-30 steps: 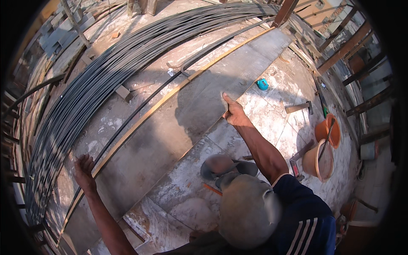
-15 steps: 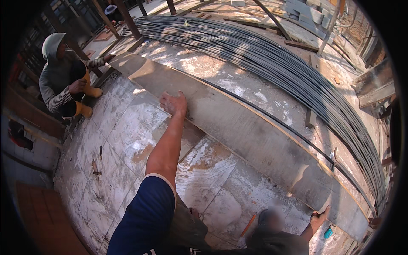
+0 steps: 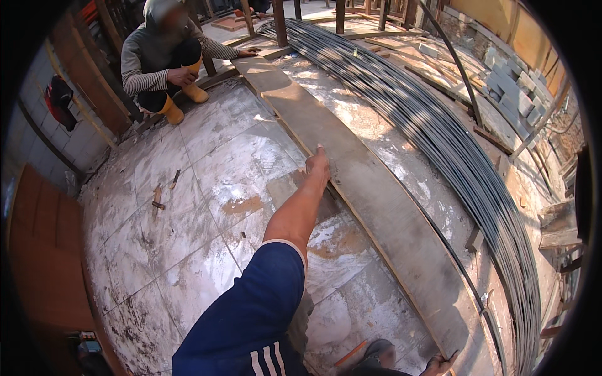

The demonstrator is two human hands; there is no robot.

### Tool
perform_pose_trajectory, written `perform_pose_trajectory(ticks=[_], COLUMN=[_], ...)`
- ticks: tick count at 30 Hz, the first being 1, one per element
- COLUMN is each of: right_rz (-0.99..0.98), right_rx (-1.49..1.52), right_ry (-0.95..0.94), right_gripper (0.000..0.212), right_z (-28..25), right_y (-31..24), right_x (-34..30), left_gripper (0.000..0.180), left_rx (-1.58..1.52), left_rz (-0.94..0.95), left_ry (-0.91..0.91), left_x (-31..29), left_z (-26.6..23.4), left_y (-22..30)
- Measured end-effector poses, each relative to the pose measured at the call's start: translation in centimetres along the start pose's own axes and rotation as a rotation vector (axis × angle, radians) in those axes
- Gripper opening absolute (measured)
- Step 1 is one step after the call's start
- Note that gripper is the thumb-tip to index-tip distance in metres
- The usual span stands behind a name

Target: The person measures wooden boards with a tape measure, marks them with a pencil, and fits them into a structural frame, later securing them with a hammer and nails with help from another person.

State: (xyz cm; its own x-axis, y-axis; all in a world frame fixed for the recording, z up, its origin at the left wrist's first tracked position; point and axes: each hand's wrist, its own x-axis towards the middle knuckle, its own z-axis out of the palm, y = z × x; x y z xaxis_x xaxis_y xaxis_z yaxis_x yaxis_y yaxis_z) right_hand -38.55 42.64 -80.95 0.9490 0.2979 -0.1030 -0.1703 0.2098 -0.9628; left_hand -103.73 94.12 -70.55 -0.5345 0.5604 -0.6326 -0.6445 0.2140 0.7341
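It was a building site: long bundled steel rods point(image 3: 439, 131) ran beside a wooden plank point(image 3: 376, 194) on a dusty tiled floor point(image 3: 207, 207), with stacked concrete blocks point(image 3: 511, 88) and timber props point(image 3: 279, 22) around.

A long plank point(image 3: 370, 188) lies flat on the floor point(image 3: 207, 188). To its right runs a big bundle of steel rods point(image 3: 451, 144). One hand point(image 3: 318, 168) rests on the plank's left edge. A crouching person point(image 3: 166, 59) is at the far left end. Blocks point(image 3: 508, 88) are stacked behind the rods.
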Motion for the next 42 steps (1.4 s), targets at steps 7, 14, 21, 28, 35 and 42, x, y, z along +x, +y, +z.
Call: perform_pose_trajectory(ticks=[7,14,21,28,35,42], right_rz=[-0.719,-0.215,0.166,0.263,0.324,0.450], right_rx=[-0.650,-0.407,-0.107,0.005,0.070,0.419], right_ry=[-0.154,-0.160,-0.216,-0.178,-0.118,-0.487], right_gripper=[0.047,0.044,0.042,0.040,0.040,0.040], right_z=[-2.0,8.0,13.0,11.6,8.1,-4.3], right_y=[-3.5,-1.3,0.1,-0.1,-0.8,-6.7], right_x=[-0.8,-3.6,-2.8,-1.3,-1.6,1.3], left_gripper=[0.092,0.100,0.100,0.099,0.098,0.098], left_rx=[0.247,0.448,0.577,0.458,0.363,0.202], left_rz=[0.018,0.052,0.079,0.086,0.139,-0.069], left_ry=[-0.004,0.070,0.149,0.041,-0.015,-0.468], left_x=[-2.8,-4.3,-6.2,-4.4,0.0,-1.1], left_z=[-0.4,-2.6,-0.5,0.2,-2.5,-1.9], left_y=[-3.1,-7.0,-10.1,-11.5,-7.5,-6.2])
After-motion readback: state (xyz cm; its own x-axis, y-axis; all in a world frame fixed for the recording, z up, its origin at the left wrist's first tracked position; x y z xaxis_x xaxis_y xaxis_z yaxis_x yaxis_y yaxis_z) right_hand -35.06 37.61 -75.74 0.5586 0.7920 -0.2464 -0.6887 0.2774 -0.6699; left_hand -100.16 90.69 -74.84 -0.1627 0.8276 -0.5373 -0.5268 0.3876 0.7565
